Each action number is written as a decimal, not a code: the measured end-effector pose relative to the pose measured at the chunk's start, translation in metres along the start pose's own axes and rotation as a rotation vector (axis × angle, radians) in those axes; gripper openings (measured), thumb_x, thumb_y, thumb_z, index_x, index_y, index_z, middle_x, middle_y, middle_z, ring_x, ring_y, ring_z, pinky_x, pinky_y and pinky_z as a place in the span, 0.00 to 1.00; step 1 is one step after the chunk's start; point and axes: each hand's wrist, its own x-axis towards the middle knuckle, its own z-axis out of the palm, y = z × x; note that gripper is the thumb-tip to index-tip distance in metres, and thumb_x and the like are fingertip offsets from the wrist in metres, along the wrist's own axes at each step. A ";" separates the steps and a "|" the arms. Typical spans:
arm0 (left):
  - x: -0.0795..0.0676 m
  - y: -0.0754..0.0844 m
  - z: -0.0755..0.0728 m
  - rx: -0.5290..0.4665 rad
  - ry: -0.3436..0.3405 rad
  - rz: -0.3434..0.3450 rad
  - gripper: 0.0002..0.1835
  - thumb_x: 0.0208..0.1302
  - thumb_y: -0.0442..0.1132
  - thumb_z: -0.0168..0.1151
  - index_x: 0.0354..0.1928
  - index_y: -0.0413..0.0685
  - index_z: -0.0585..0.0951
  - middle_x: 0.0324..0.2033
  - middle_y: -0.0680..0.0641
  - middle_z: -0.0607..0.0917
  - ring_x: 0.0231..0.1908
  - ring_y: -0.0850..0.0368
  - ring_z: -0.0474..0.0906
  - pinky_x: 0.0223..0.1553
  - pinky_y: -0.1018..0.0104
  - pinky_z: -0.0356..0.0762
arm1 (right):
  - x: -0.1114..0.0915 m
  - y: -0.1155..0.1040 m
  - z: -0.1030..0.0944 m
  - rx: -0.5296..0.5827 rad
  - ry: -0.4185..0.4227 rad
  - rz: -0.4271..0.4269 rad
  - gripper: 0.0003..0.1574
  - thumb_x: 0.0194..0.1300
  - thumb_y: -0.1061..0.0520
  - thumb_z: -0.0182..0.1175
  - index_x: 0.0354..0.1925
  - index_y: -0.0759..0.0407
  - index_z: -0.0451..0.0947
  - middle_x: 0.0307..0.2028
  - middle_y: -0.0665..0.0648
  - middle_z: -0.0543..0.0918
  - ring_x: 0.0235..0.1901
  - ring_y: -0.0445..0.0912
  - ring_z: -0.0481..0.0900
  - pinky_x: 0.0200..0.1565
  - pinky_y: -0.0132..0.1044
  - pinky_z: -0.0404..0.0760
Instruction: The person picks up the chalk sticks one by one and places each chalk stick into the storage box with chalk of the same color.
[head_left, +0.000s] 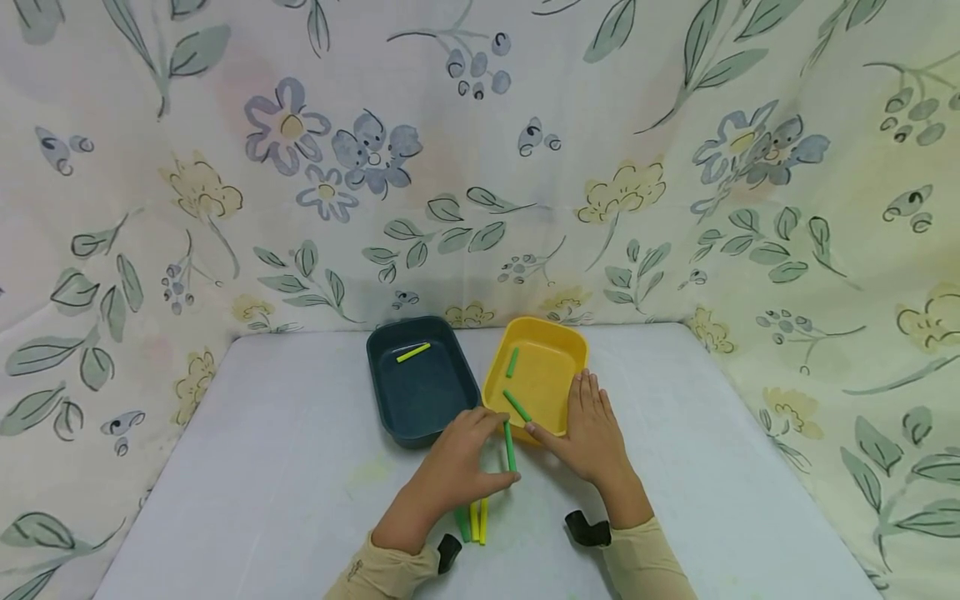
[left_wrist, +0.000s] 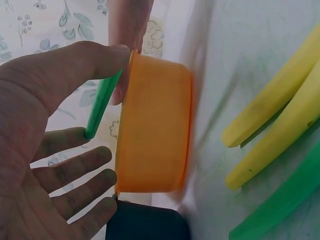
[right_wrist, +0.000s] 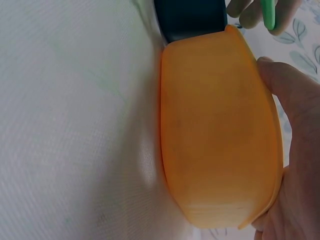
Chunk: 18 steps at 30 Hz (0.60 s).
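My left hand (head_left: 459, 460) pinches a green chalk-like stick (head_left: 511, 446) between thumb and finger, just in front of the yellow tray (head_left: 546, 379). The other fingers are spread apart in the left wrist view. My right hand (head_left: 600, 442) rests against the yellow tray, its fingers straight along the right rim and its thumb at the near rim. Two green sticks (head_left: 517, 407) lie inside that tray. Under my left hand, two yellow sticks (left_wrist: 275, 92) and a green stick (left_wrist: 280, 200) lie on the table, partly hidden in the head view.
A dark blue tray (head_left: 420, 408) stands left of the yellow one, with a yellow stick (head_left: 413, 352) in it. The white-covered table (head_left: 285, 467) meets a floral cloth (head_left: 480, 167) behind the trays. Black straps (head_left: 587, 529) sit at both wrists.
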 end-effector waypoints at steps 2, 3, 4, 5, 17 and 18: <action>0.001 0.000 0.000 0.000 0.000 -0.001 0.41 0.58 0.58 0.81 0.71 0.52 0.78 0.62 0.52 0.82 0.60 0.55 0.77 0.64 0.52 0.80 | 0.000 0.001 0.000 -0.002 0.003 -0.001 0.82 0.64 0.13 0.52 0.83 0.74 0.41 0.84 0.72 0.43 0.85 0.65 0.41 0.83 0.61 0.45; 0.001 0.001 0.000 0.001 0.000 -0.002 0.41 0.58 0.58 0.81 0.71 0.52 0.78 0.62 0.52 0.83 0.60 0.55 0.77 0.64 0.52 0.80 | 0.000 0.001 0.000 0.000 0.002 -0.001 0.82 0.64 0.13 0.52 0.83 0.74 0.41 0.84 0.72 0.43 0.85 0.64 0.41 0.83 0.61 0.44; 0.002 0.001 0.000 0.002 0.000 -0.002 0.41 0.58 0.58 0.81 0.71 0.52 0.78 0.62 0.52 0.83 0.60 0.55 0.77 0.64 0.52 0.80 | 0.001 0.001 0.001 0.001 0.002 -0.001 0.82 0.64 0.13 0.52 0.83 0.74 0.41 0.84 0.72 0.43 0.85 0.64 0.40 0.83 0.61 0.44; 0.002 0.001 0.000 0.002 0.000 -0.003 0.41 0.58 0.58 0.81 0.71 0.52 0.78 0.62 0.52 0.82 0.60 0.55 0.77 0.64 0.52 0.80 | 0.001 0.001 0.001 0.002 0.000 0.000 0.82 0.64 0.13 0.52 0.83 0.74 0.41 0.84 0.72 0.43 0.85 0.64 0.40 0.83 0.61 0.44; 0.008 0.001 -0.002 0.011 0.022 0.013 0.41 0.57 0.57 0.82 0.70 0.49 0.79 0.62 0.50 0.83 0.59 0.54 0.78 0.62 0.52 0.81 | 0.000 0.001 0.000 0.011 0.004 -0.002 0.83 0.64 0.13 0.53 0.83 0.75 0.40 0.84 0.73 0.43 0.86 0.63 0.39 0.83 0.61 0.44; 0.008 0.001 -0.002 0.012 0.024 0.012 0.41 0.57 0.58 0.81 0.70 0.50 0.79 0.62 0.50 0.83 0.59 0.54 0.78 0.62 0.52 0.81 | 0.000 0.001 0.000 0.009 0.003 -0.001 0.83 0.64 0.13 0.53 0.83 0.74 0.40 0.84 0.72 0.43 0.86 0.63 0.39 0.83 0.61 0.44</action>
